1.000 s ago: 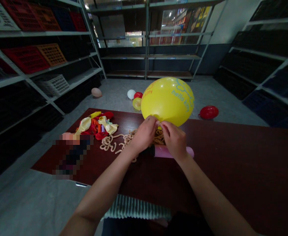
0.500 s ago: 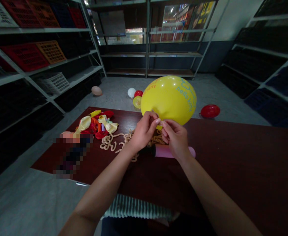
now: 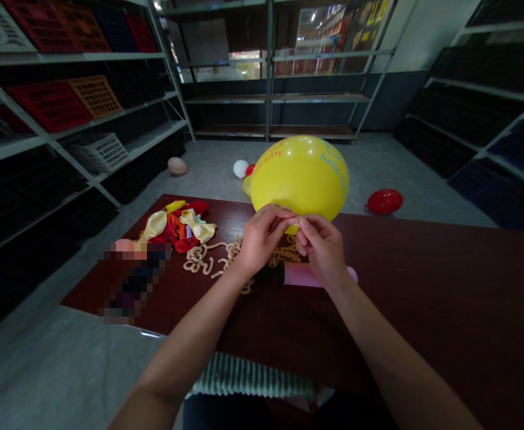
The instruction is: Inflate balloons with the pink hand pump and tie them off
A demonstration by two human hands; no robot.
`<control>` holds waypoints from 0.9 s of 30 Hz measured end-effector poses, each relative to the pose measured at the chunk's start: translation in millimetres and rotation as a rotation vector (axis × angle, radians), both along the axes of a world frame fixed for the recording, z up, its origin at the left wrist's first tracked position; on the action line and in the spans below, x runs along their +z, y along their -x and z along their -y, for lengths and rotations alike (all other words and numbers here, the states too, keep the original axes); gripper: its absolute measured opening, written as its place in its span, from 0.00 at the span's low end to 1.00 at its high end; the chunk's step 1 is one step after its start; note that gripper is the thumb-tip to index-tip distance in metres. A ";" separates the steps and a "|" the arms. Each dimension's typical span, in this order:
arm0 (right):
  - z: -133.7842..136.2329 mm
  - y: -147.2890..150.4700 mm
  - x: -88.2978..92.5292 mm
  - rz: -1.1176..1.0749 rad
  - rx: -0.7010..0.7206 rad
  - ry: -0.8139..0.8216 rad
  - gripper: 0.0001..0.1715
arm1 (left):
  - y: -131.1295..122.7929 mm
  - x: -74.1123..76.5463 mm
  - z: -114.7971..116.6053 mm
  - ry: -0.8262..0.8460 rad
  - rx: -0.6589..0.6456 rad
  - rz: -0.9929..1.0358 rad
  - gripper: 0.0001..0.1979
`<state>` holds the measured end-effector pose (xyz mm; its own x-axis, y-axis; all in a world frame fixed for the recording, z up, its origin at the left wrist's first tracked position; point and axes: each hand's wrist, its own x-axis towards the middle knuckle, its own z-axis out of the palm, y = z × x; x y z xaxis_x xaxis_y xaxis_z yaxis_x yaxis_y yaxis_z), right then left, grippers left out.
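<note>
Yellow latex balloon (image 3: 300,173), fully rounded, a little broader than tall, printed with "hello kitty" in blue and orange lettering. Held up in the air just over the far part of the table, its body bulging forward and upward from the hands. Short axis running from the crown down to the neck, tilted toward the person, with a small yellow stub of neck showing just beneath the fingers.

Left hand (image 3: 264,239) and right hand (image 3: 322,251) close together at that neck, neither clearly nearer to it. Both hands curled and shut, fingertips meeting in a tight pinch on the neck, the exact share of each hidden behind the fingers. Forearms angled inward from the lower corners of the view, wrists raised off the table.

Below the hands, on a dark red wooden table (image 3: 427,286), a pink-and-black cylinder, possibly a hand pump (image 3: 307,275), lying on its side under the right hand. Under the left, a tangle of curled beige strands (image 3: 197,260). Farther left, a heap of limp yellow, red and orange balloons (image 3: 172,224), beside a pixelated patch (image 3: 134,280). Beyond, on the grey floor, a round red balloon (image 3: 384,202) and a white balloon (image 3: 240,168), with metal shelving (image 3: 271,71) behind.
</note>
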<state>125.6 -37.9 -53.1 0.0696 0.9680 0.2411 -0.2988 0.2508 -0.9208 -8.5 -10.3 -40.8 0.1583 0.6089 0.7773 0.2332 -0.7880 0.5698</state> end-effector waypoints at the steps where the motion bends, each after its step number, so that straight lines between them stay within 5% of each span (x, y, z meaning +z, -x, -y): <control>1: 0.6 0.9 -0.5 0.036 -0.022 -0.004 0.11 | 0.0 -0.6 0.6 -0.002 0.019 0.006 0.02; 6: 4.8 4.6 1.1 0.216 -0.122 -0.002 0.14 | -1.1 -3.0 5.7 0.048 0.044 0.100 0.04; 21: 7.8 8.3 2.9 0.259 -0.079 0.008 0.14 | -5.0 -7.7 -4.9 0.514 -0.096 0.559 0.13; 27: 5.6 4.6 4.2 0.238 -0.125 0.003 0.14 | -4.5 -6.0 -2.4 0.391 -0.157 0.405 0.12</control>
